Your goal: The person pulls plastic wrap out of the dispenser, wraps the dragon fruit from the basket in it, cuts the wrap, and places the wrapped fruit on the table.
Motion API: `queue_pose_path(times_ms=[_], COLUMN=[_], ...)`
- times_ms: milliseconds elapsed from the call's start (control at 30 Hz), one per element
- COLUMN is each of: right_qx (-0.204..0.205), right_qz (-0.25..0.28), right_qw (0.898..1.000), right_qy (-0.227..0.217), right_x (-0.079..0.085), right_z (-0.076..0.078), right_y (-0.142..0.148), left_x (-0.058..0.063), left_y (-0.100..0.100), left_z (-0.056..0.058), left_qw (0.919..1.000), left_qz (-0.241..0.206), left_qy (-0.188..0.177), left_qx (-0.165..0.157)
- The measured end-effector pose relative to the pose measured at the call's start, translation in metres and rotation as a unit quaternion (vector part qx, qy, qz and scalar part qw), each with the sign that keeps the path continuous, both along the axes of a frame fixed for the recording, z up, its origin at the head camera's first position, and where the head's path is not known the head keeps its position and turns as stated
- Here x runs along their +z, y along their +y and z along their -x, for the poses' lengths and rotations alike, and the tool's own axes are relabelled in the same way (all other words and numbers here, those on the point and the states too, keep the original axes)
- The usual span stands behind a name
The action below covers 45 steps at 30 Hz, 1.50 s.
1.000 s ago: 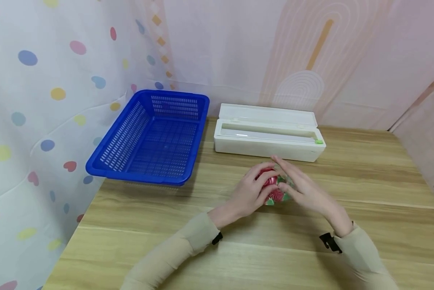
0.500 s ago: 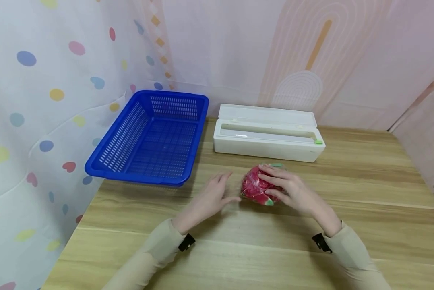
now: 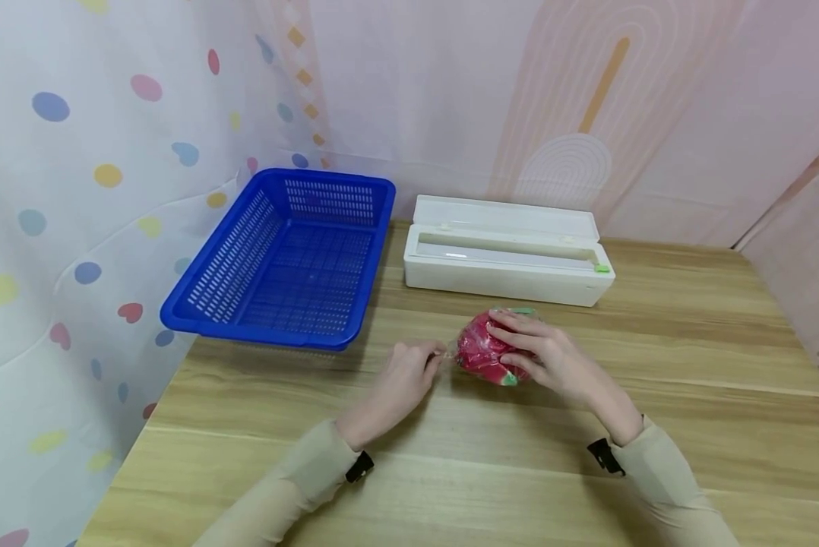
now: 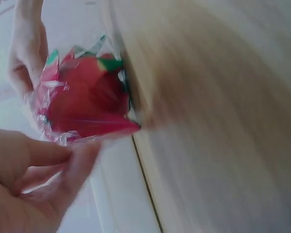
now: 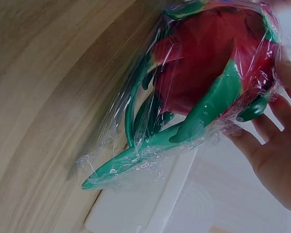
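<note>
A red dragon fruit (image 3: 479, 349) with green scales lies on the table, wrapped in clear cling film (image 5: 104, 158). The right hand (image 3: 553, 357) holds it from the right, fingers bent over its top and side. At the fruit's left end, the left hand (image 3: 399, 384) pinches a bit of the film between thumb and fingers. The left wrist view shows those fingertips (image 4: 85, 153) at the film, just beside the fruit (image 4: 87, 97). Green scales (image 5: 208, 104) press against the film in the right wrist view. The fruit's underside is hidden.
Behind the fruit stands a white cling film box (image 3: 508, 281), its lid raised and a small green slider (image 3: 602, 268) at its right end. A blue slotted basket (image 3: 358, 304) sits at the left on the wooden table (image 3: 450, 486). Patterned curtains (image 3: 437, 91) hang around the table.
The left hand has come off the fruit, moved left, and now pinches the film at the left end. The right hand has moved left and down onto the fruit, which shows more.
</note>
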State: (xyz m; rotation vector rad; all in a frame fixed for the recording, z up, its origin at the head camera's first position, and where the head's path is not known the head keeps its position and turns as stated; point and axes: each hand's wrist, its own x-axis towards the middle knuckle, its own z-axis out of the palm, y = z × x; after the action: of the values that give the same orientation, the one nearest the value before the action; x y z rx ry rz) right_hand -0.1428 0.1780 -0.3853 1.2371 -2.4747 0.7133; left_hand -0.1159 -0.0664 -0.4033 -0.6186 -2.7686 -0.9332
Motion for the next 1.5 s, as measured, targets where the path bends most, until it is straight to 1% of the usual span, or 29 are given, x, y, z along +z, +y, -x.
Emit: queue_pose_path(times_ms=[67,167,333,400,533,567,633,733,900,967,1033,1133,1200,1267,1367,1433,1500], right_qx=[0.002,0.002,-0.008,-0.012,-0.015,-0.016,-0.017,-0.019,-0.021,-0.024,-0.026,-0.028,-0.029,-0.028,-0.022,-0.017,-0.022], right_qz=[0.004,0.006,-0.003,-0.005,-0.006,-0.008,-0.011,-0.013,-0.016,-0.018,-0.019,-0.018,-0.019,-0.021,-0.020,-0.012,-0.004], right_qw=[1.000,1.000,1.000,1.000,1.000,1.000,1.000,1.000,1.000,1.000,0.999,0.999,0.999,0.999,1.000,1.000,1.000], right_qy=[0.002,0.001,-0.009,-0.013,-0.014,-0.014,-0.014,-0.013,-0.006,-0.004,-0.003,-0.006,-0.009,-0.012,-0.010,-0.005,0.000], right_x=[0.000,0.000,0.002,0.002,0.002,0.002,0.002,0.001,0.001,0.001,0.001,0.001,0.000,0.000,-0.001,-0.002,-0.003], right_z=[0.000,0.000,-0.002,-0.002,-0.003,-0.003,-0.003,-0.002,-0.002,-0.002,-0.002,-0.002,-0.003,-0.002,-0.001,0.000,0.000], right_y=[-0.001,-0.003,-0.004,-0.004,-0.004,-0.004,-0.004,-0.004,-0.005,-0.005,-0.005,-0.004,-0.003,-0.002,0.001,0.004,0.010], left_x=[0.001,0.004,0.008,0.009,0.009,0.008,0.009,0.011,0.010,0.009,0.008,0.006,0.005,0.003,0.003,0.002,0.002], left_y=[0.006,0.013,0.021,0.023,0.027,0.028,0.029,0.032,0.035,0.036,0.037,0.039,0.040,0.041,0.043,0.043,0.043], left_z=[0.000,-0.002,-0.006,-0.008,-0.011,-0.012,-0.013,-0.012,-0.008,-0.006,-0.006,-0.007,-0.008,-0.010,-0.012,-0.012,-0.011], left_qw=[0.9997,0.9990,0.9989,0.9988,0.9950,0.9933,0.9912,0.9899,0.9889,0.9869,0.9833,0.9746,0.9693,0.9673,0.9668,0.9660,0.9652], left_qz=[-0.017,-0.020,-0.029,-0.019,0.028,0.035,0.037,0.021,-0.022,-0.025,-0.008,0.043,0.072,0.089,0.101,0.109,0.115], left_qy=[0.016,0.039,0.036,0.044,0.095,0.109,0.124,0.136,0.140,0.154,0.178,0.217,0.233,0.236,0.234,0.233,0.233], left_qx=[0.001,0.007,0.010,0.007,0.013,0.017,0.024,0.033,0.043,0.042,0.037,0.031,0.027,0.024,0.023,0.024,0.025])
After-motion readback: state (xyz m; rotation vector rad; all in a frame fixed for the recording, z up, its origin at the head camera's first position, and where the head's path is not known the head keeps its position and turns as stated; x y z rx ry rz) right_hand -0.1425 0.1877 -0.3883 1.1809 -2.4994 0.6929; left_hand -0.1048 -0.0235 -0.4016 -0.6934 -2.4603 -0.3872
